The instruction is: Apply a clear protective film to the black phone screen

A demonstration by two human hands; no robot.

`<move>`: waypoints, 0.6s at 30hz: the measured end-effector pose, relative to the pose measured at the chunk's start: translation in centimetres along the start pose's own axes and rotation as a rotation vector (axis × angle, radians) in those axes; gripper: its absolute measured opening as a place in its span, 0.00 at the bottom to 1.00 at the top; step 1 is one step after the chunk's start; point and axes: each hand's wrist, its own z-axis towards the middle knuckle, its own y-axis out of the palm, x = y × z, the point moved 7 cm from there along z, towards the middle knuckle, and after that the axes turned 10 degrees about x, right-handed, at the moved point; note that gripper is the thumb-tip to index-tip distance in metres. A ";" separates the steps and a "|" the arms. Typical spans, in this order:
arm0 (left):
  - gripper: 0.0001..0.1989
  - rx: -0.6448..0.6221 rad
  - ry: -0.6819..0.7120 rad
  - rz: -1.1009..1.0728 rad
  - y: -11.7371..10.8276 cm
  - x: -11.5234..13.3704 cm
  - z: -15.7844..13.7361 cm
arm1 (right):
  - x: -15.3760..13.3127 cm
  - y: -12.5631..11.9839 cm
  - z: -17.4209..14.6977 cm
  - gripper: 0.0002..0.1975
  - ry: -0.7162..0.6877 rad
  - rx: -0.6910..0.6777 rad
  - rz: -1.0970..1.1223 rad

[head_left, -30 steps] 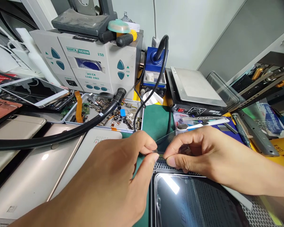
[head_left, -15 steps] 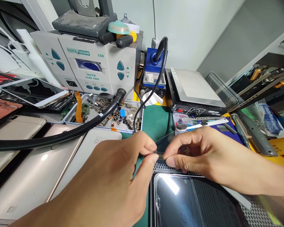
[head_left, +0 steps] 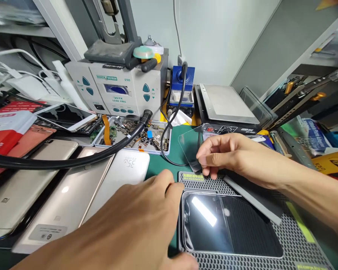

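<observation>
My right hand (head_left: 222, 155) pinches a clear screen protector (head_left: 189, 144) by its near corner, with the sheet tilted up above the mat. Below it lies a phone (head_left: 250, 225) with a dark, glossy screen, flat on a grey honeycomb pad (head_left: 211, 183). A crease-like line and a bright reflection show on its screen. My left hand (head_left: 135, 221) is at the phone's left end, thumb and forefinger spread apart beside the pad's edge. Its other fingers are hidden under the hand. A dark flat piece with a grey edge (head_left: 253, 202) lies under my right forearm.
Several phones and a white power bank (head_left: 126, 168) lie to the left. A black hose (head_left: 109, 153) crosses over them from the hot-air station (head_left: 118, 88). Behind are a tray of small parts (head_left: 157, 150) and a heating plate (head_left: 231, 105). Tools crowd the right side.
My left hand has left the protector and moved down and left to the phone's end. My right hand keeps the protector, and more of the sheet shows. The view has shifted.
</observation>
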 end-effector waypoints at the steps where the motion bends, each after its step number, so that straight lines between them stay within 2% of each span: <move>1: 0.13 -0.050 -0.001 0.035 0.1 0.6 0.2 | -0.1 0.0 -0.1 0.03 0.010 0.003 0.017; 5: 0.11 -0.139 -0.020 0.082 -0.1 1.8 0.6 | -0.6 0.2 -1.1 0.05 -0.079 -0.057 -0.070; 10: 0.15 -0.109 -0.036 0.076 -0.3 2.2 0.5 | -0.1 0.4 -2.2 0.07 -0.152 -0.110 -0.061; 15: 0.21 -0.142 -0.061 0.076 0.6 2.1 0.2 | 0.6 0.4 -2.9 0.07 -0.110 -0.017 0.015; 18: 0.19 -0.055 -0.032 0.071 0.9 2.0 -0.2 | 0.6 0.6 -3.6 0.08 -0.127 0.048 -0.046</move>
